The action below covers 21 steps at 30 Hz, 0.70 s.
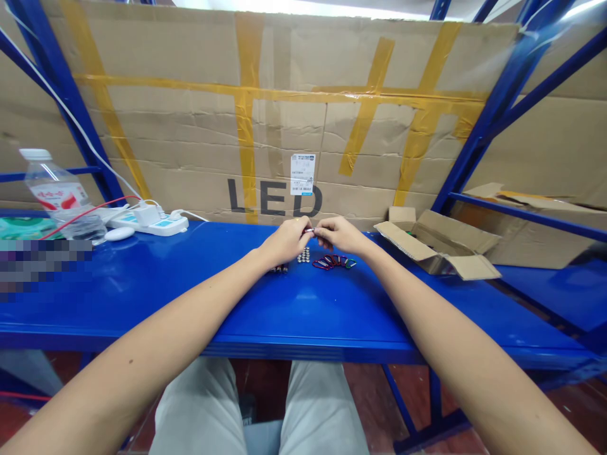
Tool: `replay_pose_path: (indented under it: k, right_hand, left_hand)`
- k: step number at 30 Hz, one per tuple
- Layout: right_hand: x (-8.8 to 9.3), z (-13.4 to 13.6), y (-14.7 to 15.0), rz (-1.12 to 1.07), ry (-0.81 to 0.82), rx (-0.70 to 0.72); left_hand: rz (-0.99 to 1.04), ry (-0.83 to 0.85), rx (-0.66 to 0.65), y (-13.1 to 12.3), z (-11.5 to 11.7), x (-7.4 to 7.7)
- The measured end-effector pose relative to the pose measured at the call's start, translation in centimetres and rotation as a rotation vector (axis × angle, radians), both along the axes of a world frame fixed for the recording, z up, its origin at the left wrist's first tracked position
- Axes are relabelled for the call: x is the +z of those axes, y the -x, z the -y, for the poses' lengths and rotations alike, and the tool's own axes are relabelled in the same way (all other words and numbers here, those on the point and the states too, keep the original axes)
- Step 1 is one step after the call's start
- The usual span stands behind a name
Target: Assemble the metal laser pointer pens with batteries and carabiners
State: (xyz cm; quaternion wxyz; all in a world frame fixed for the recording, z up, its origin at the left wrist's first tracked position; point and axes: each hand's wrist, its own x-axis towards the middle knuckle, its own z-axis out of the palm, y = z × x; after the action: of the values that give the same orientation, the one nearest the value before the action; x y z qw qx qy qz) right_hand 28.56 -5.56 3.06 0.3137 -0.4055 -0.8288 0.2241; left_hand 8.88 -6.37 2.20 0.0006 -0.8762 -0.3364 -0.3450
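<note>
My left hand (287,239) and my right hand (342,234) meet above the far part of the blue table. Their fingertips pinch a small slim piece (309,230) with a silvery shine; its exact kind is too small to tell. Just below the hands, several small silver metal pieces (304,255) stand in neat rows. To their right lies a fanned row of carabiners (334,261), red to purple with a green one at the right end. Several short dark cylinders (279,269) lie beside my left wrist, partly hidden by it.
The blue table (303,316) has a power strip (149,221) and a plastic bottle (59,196) at the left. An opened cardboard box (439,243) sits at the right. A large taped cardboard sheet (190,145) stands behind, between blue metal posts (493,114).
</note>
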Motion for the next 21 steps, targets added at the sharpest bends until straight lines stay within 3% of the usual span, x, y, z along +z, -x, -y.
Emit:
replay_pose_path:
  k: [9,14,18,21]
  right_hand:
    - [0.0,0.5,0.5,0.020,-0.087,-0.033]
    - [0.2,0.7,0.8,0.029,-0.043,-0.085]
    - [1.0,0.9,0.2,0.232,-0.152,-0.117]
    - [1.5,1.7,-0.1,0.451,-0.065,-0.053]
  left_hand:
    - [0.286,0.227,-0.052,-0.6,0.4,0.2]
    - [0.461,0.341,-0.070,-0.8,-0.3,0.2]
    - [0.616,0.448,-0.026,-0.6,-1.0,0.6]
    - [0.725,0.495,0.021,-0.4,-1.2,0.9]
